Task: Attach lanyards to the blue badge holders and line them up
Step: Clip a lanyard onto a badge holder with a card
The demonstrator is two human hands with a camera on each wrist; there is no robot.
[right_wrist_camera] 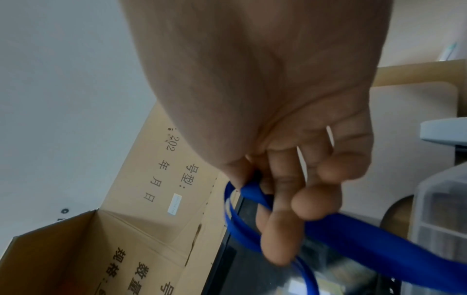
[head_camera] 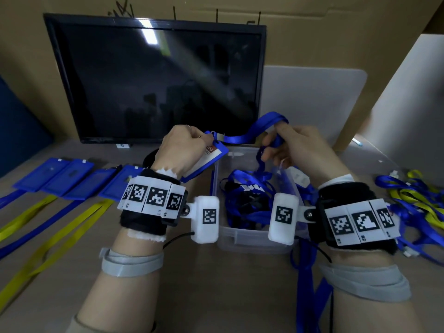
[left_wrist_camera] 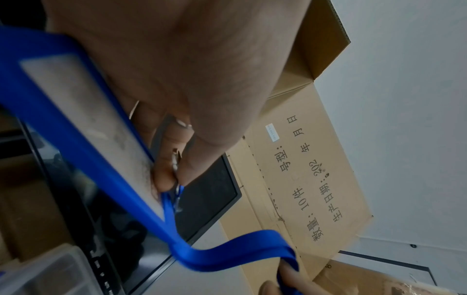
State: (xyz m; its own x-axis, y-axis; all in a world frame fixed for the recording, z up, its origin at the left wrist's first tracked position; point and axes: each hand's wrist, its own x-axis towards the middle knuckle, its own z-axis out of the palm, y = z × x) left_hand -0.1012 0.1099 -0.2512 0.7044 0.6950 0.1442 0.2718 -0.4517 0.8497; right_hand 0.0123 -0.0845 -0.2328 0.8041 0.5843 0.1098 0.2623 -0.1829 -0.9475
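Overhead, clear plastic bin (head_camera: 249, 239) heaped with tangled blue lanyards, four badge holders (head_camera: 72, 179) lined up at left, monitor (head_camera: 153, 78) behind; left wrist view, left hand (left_wrist_camera: 177, 83) pinching clip (left_wrist_camera: 175, 161) at blue badge holder (left_wrist_camera: 83, 127); right wrist view, right hand (right_wrist_camera: 283, 123) gripping blue lanyard (right_wrist_camera: 353, 233).

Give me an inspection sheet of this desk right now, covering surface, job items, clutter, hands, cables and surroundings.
Surface: tan desk, partly covered.
Job's things: blue badge holder and blue lanyard held up over the clear plastic bin; four finished badge holders in a row at left, with blue and yellow straps.
Clutter: bin of tangled lanyards; loose lanyard pile at right.
Grippers: left hand pinches the holder's top at the clip; right hand grips the lanyard.
Cables: thin black wires at both wrist cameras.
Surroundings: dark monitor, cardboard box behind, white panel.
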